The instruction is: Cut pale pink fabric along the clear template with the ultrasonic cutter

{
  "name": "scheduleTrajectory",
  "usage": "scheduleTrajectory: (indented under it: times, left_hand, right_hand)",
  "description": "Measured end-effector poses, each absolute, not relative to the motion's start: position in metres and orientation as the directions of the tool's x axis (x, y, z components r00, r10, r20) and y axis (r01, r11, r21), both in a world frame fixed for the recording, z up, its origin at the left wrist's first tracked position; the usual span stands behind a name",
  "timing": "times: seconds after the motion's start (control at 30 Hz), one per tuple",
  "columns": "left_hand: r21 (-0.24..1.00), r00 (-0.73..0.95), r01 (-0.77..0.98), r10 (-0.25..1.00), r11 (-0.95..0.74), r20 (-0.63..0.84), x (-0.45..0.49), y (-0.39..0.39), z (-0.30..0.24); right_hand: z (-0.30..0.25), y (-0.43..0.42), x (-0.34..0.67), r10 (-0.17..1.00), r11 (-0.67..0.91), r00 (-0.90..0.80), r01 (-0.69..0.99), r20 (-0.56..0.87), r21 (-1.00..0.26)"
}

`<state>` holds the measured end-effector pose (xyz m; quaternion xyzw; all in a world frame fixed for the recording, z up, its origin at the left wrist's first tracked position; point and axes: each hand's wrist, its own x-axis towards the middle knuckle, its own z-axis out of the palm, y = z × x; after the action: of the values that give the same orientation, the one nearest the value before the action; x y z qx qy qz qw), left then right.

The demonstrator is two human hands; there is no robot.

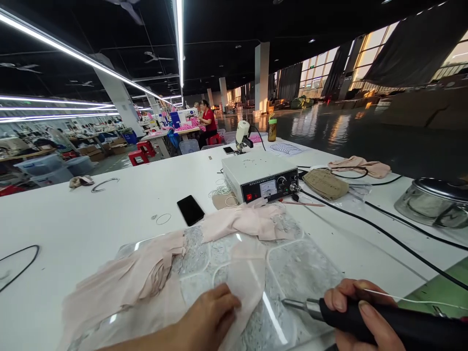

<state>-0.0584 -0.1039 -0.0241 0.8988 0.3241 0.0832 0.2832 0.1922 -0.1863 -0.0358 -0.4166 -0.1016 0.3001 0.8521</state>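
My left hand [208, 314] lies with its fingers curled down on a piece of pale pink fabric [241, 278], pressing it onto a clear plastic sheet [303, 263] on the white table [109, 214]. My right hand [360, 312] is closed round a black hand tool [383, 321] with a metal tip [296, 304] that points left toward the fabric, a little above the plastic. A black cable [383, 234] runs from the tool's side of the table to a white control box [261, 180]. More pink fabric [124, 282] is heaped at the left.
A black phone [190, 210] lies behind the fabric. Beige cups [325, 184] and pink fabric [360, 166] sit right of the box, with a metal pot lid [435, 200] at the far right. Wire rings [163, 219] lie loose. A person in red [209, 122] works far back.
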Motion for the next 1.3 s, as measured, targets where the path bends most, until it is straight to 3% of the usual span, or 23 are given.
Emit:
scheduleTrajectory:
  times: [0.17,0.33,0.53,0.7,0.87,1.3]
  left_hand:
    - [0.653,0.839,0.474,0.529,-0.59,-0.13,-0.05,-0.113,-0.002]
    - [0.539,0.78,0.535,0.626,-0.65,-0.019,-0.038,-0.095,0.008]
    - [0.354,0.833,0.499,0.55,-0.791,0.054,-0.03,-0.086,-0.01]
    - [0.399,0.843,0.452,0.529,-0.798,0.102,-0.032,-0.076,-0.007]
    - [0.358,0.885,0.372,0.444,-0.857,0.143,-0.019,-0.054,-0.009]
    - [0.31,0.932,0.259,0.321,-0.915,0.168,-0.014,-0.035,-0.023]
  right_hand:
    - [-0.026,-0.174,0.197,0.608,0.446,0.787,-0.453,-0.11,-0.772]
    - [-0.015,-0.151,0.199,0.615,0.442,0.786,-0.415,-0.069,-0.795]
    - [-0.014,-0.125,0.197,0.644,0.429,0.763,-0.422,-0.057,-0.798]
    - [-0.017,-0.122,0.196,0.643,0.413,0.758,-0.464,-0.11,-0.784]
    - [-0.017,-0.119,0.191,0.608,0.445,0.783,-0.474,-0.132,-0.76]
    - [-0.018,-0.106,0.185,0.564,0.468,0.823,-0.39,-0.071,-0.793]
